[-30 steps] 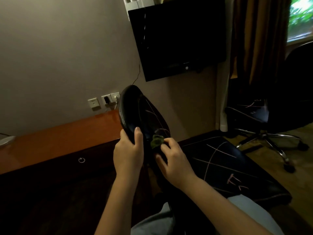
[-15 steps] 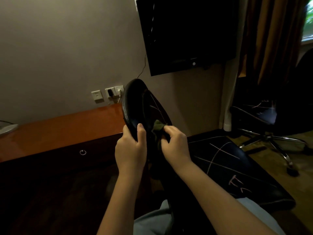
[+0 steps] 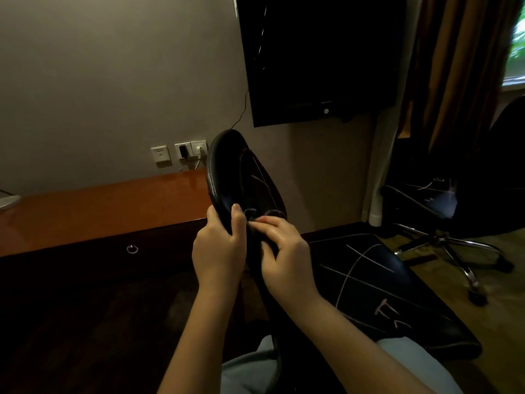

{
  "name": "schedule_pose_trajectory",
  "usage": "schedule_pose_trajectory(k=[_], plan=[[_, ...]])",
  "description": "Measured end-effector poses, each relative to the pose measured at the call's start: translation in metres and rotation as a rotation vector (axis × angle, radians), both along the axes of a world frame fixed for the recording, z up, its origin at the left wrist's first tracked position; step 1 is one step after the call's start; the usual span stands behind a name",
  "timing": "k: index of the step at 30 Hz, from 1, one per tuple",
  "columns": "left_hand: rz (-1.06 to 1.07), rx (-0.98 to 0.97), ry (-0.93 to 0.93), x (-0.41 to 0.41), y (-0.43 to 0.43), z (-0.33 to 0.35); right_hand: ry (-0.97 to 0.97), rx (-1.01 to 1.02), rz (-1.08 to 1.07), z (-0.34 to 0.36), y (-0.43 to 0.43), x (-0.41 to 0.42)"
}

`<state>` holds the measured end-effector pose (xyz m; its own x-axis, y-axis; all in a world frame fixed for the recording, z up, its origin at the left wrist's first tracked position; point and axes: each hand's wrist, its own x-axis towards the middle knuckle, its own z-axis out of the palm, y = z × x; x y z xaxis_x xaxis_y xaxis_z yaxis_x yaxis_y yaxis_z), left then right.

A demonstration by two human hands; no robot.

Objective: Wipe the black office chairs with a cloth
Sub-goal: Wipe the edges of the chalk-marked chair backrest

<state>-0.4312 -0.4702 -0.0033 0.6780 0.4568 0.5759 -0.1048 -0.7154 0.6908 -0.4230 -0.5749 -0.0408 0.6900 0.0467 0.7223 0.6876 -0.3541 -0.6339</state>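
– Up on the wall hangs a big black TV [image 3: 321, 58]. What is under it?
– A long wooden desk [image 3: 99, 211]. Right at its front edge is a black office chair [image 3: 426, 325], and its seat [image 3: 366, 282] has pale lines on it. A second office chair [image 3: 468, 200] stands well apart, by the curtain.
– What are the hands doing?
– The left hand [image 3: 218, 251] has its fingers wrapped round the side edge of the backrest [image 3: 224, 172], with the thumb on the front. The right hand [image 3: 284, 257] has bent fingers pinching a small dark cloth [image 3: 250, 214] against the backrest front, low down, just beside that thumb. Most of the cloth is hidden.
– Which bit of the job is this?
– Rubbing the backrest clean, I think. Lines show higher up, so next the cloth should slide up over them, pressing hard. The seat looks not yet done.
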Motion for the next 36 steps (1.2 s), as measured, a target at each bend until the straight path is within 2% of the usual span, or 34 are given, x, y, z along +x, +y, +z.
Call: schedule_pose_trajectory(k=[6,10,17,22,26,31,36], plan=[[-0.003,-0.008,0.006,0.004,0.002,-0.002,-0.028,0.012,0.005,0.003,0.005,0.017],[-0.024,-0.017,-0.015,0.006,0.007,-0.005,0.118,0.037,-0.035,-0.018,-0.003,0.028],[-0.087,-0.054,0.015,0.013,0.017,-0.005,0.312,-0.051,-0.101,-0.071,-0.030,0.029],[-0.242,-0.173,0.048,0.006,0.016,-0.013,0.459,-0.073,-0.038,-0.098,-0.058,0.017],[-0.262,-0.216,0.126,-0.005,0.005,-0.053,0.486,-0.030,-0.046,-0.115,-0.078,0.009],[-0.250,-0.101,0.304,-0.016,-0.012,-0.123,0.522,-0.002,-0.077,-0.135,-0.099,0.002],[-0.228,-0.104,0.394,-0.015,-0.018,-0.147,0.584,-0.037,-0.080,-0.153,-0.115,-0.003]])
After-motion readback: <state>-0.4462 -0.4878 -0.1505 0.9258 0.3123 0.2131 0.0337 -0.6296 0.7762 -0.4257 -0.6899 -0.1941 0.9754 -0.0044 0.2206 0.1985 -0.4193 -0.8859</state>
